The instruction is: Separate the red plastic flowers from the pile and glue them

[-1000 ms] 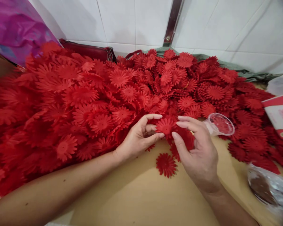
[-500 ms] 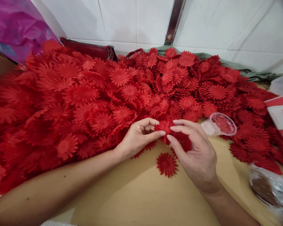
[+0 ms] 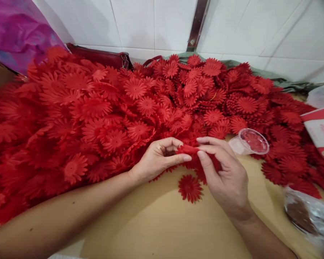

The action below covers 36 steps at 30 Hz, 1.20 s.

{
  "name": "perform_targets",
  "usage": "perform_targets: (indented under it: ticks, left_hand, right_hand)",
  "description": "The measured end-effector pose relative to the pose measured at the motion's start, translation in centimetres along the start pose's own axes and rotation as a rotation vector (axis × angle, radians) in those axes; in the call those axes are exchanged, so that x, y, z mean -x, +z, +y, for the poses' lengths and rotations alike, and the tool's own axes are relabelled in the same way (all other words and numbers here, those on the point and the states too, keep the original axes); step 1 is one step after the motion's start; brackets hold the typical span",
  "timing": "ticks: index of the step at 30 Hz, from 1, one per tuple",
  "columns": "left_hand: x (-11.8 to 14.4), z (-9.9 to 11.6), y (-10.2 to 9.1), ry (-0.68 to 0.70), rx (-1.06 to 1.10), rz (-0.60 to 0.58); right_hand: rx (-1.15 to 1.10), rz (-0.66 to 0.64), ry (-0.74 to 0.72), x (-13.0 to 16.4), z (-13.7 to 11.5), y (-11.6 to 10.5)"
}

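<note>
Left hand pinching one edge of a red flower cutout between thumb and fingers, right hand clamped on the other edge, loose red flower just below the fingertips, clear plastic cup beyond the right knuckles, red-and-white packet farther right, print unreadable.

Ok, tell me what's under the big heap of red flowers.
The red flower heap lies on a tan table. At the back, a dark red bag and green cloth stick out from beneath it. Whatever else lies under it is covered.
</note>
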<state>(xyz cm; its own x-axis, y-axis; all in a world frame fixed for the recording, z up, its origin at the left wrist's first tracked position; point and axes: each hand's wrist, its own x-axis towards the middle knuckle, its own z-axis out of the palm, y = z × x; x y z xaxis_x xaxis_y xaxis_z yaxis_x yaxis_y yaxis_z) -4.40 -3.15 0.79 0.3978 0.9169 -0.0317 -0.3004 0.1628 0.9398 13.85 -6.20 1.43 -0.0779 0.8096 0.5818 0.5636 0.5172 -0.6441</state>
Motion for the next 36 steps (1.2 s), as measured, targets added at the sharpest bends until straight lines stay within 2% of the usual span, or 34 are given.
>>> perform_targets:
  ticks: [3, 6, 9, 11, 17, 23, 28, 36]
  left_hand:
    - [-0.1, 0.0, 0.1, 0.012, -0.021, 0.018]
    - [-0.3, -0.2, 0.0, 0.056, -0.035, 0.11]
    - [-0.5, -0.7, -0.4, 0.107, -0.014, 0.214]
    - [-0.6, -1.0, -0.6, 0.114, 0.014, 0.231]
    - [-0.7, -1.0, -0.7, 0.078, 0.096, 0.19]
    - [-0.5, -0.4, -0.4, 0.054, 0.063, 0.103]
    - [-0.4, -0.1, -0.4, 0.025, -0.008, 0.011]
    - [-0.3, 0.3, -0.3, 0.033, -0.06, -0.007]
  right_hand:
    - [-0.02, 0.064, 0.08, -0.2, 0.0, -0.2]
    - [-0.008, 0.117, 0.13, -0.4, 0.0, -0.3]
    - [0.004, 0.129, 0.15, -0.5, 0.2, -0.2]
    - [0.038, 0.156, 0.132, -0.5, 0.5, -0.1]
    - [0.102, 0.197, 0.058, -0.2, 0.5, -0.2]
    - [0.136, 0.081, -0.085, 0.0, -0.4, 0.2]
    - [0.139, 0.058, -0.092, 0.2, -0.1, 0.6]
    - [0.072, 0.002, -0.119, 0.2, -0.3, 0.4]
